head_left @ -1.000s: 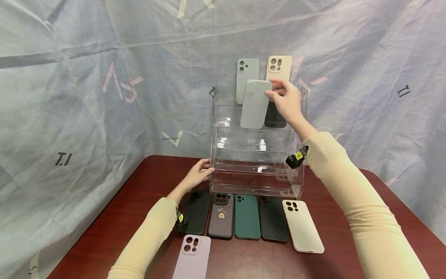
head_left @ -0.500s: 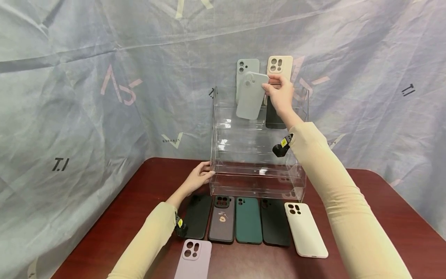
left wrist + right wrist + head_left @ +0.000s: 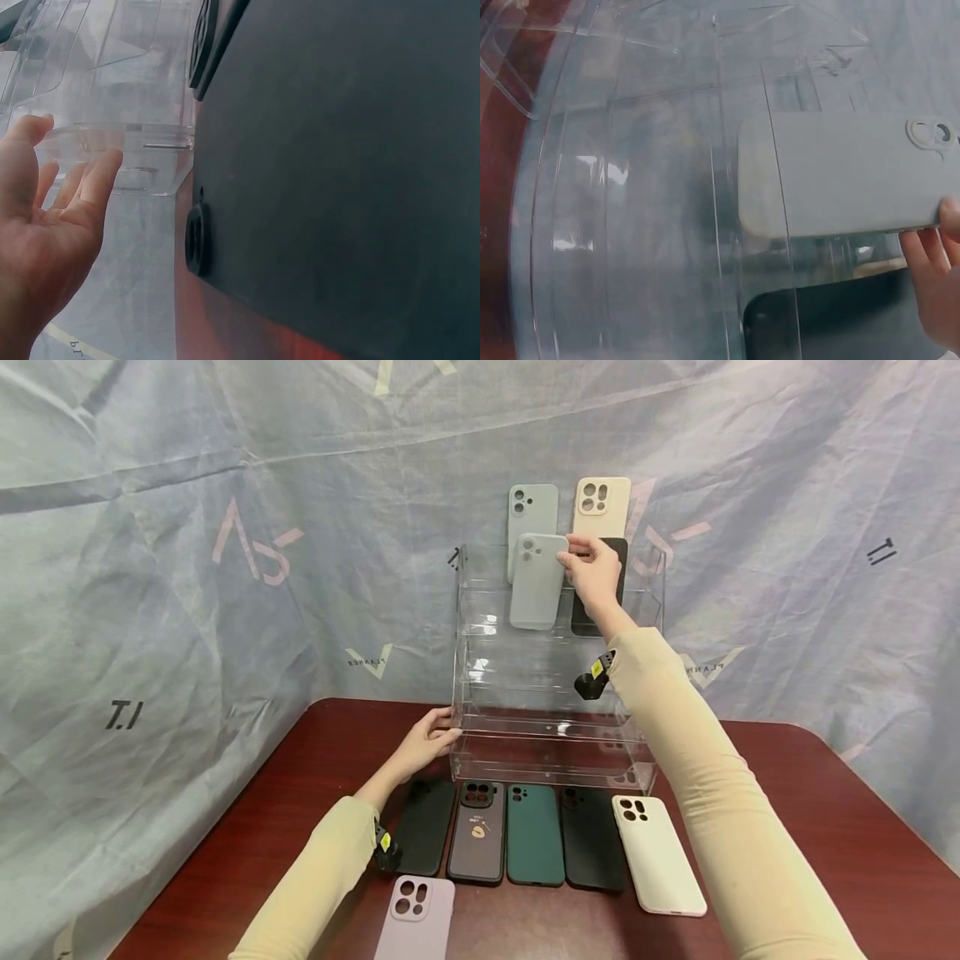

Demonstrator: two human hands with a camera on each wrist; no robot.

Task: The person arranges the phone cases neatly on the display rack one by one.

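Observation:
My right hand pinches a pale grey phone case by its upper right edge. In the right wrist view the lower end of this pale case shows behind a clear shelf lip. It stands upright in the tier below the top, overlapping a pale blue-grey case behind it. Beside it, a black case stands in the same tier, partly behind my hand, and a cream case above. My left hand touches the left side of the clear acrylic rack, fingers extended against the panel.
On the dark red table, a row before the rack holds black, brown-grey, green, another black and cream-white cases. A lilac case lies nearer, by the left sleeve. A grey cloth backdrop hangs behind.
The right hand moved left with the pale grey case, lifted it, then lowered it upright into the tier beside the black case. The left hand stayed on the rack's side.

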